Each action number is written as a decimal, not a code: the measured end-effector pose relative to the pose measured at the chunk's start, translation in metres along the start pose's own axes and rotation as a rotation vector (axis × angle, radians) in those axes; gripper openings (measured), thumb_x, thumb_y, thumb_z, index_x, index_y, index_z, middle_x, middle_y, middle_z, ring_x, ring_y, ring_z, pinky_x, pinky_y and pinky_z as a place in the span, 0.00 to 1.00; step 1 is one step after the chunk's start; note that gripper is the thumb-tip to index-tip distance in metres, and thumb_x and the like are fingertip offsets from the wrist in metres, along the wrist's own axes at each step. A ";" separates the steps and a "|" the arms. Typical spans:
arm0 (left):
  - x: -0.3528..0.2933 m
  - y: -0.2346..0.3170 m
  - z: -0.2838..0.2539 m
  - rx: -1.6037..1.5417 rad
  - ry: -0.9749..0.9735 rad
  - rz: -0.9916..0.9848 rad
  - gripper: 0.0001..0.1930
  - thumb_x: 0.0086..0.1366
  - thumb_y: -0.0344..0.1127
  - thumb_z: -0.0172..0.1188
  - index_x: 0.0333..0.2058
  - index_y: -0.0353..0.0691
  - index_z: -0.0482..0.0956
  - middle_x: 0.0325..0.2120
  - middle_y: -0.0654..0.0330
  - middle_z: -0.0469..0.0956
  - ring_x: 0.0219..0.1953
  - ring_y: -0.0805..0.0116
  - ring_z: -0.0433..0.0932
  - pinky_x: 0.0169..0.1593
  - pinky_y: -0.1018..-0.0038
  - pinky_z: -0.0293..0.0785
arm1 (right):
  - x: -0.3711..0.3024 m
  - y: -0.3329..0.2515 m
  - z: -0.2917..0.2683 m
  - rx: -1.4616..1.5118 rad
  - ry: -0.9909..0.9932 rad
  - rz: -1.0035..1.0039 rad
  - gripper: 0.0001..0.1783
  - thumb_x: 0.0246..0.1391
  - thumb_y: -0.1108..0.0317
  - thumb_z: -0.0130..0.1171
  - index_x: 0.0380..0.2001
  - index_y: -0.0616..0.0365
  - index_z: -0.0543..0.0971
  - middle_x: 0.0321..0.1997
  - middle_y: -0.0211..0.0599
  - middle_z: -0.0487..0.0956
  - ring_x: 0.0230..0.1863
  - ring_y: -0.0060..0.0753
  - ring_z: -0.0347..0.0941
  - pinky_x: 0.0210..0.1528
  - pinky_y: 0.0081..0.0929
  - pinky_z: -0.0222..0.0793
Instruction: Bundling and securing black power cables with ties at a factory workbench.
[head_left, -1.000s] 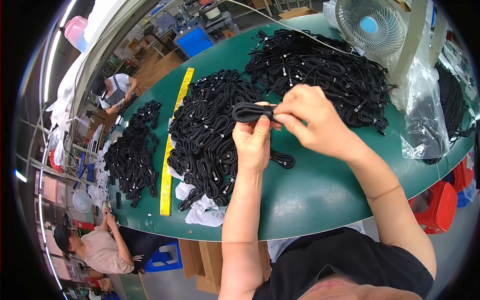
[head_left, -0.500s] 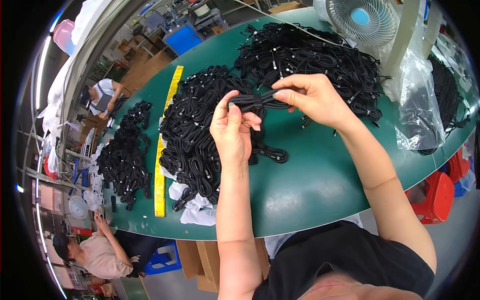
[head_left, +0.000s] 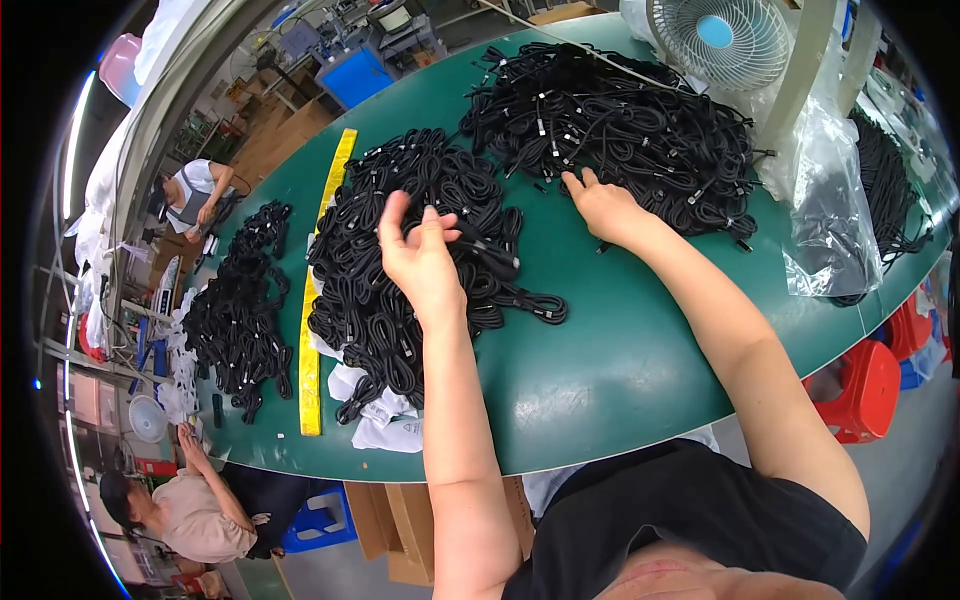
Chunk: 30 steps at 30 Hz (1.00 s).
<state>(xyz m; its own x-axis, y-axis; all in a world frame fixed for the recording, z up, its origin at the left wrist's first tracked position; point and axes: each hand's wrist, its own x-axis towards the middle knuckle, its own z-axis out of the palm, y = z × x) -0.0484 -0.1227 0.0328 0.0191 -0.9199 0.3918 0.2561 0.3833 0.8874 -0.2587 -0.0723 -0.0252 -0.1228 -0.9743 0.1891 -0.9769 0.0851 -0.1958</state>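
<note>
My left hand is over the left heap of coiled black cables, its fingers apart and nothing in them. Just right of its fingertips, a bundled black cable shows slightly blurred against the heap's edge; I cannot tell whether it has come to rest. My right hand reaches to the near edge of the larger far pile of black cables, whose silver connectors stick out. Its visible fingertips are spread beside the pile, and no cable shows in its grasp.
A yellow strip separates the left heap from another cable heap. A fan, a post and a clear plastic bag stand at the right. Two people sit beyond the table's left side. Red stools are at lower right.
The bundled cable held between both hands has left them and is now at the left heap's right edge. My left hand moved left and opened; my right hand moved to the far pile.
</note>
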 end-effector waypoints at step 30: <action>-0.041 0.003 0.033 0.215 -0.692 0.338 0.18 0.63 0.27 0.48 0.52 0.32 0.66 0.34 0.58 0.68 0.33 0.71 0.69 0.37 0.77 0.67 | -0.041 -0.048 -0.104 0.772 0.435 -0.421 0.26 0.44 0.82 0.51 0.50 0.59 0.69 0.34 0.36 0.72 0.29 0.23 0.69 0.31 0.21 0.68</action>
<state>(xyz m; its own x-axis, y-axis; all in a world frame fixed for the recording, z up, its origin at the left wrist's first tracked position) -0.0799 -0.0817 0.0271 -0.5594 -0.5180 0.6471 0.1503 0.7044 0.6937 -0.2250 -0.0148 0.0763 0.0043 -0.7187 0.6953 -0.5915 -0.5624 -0.5777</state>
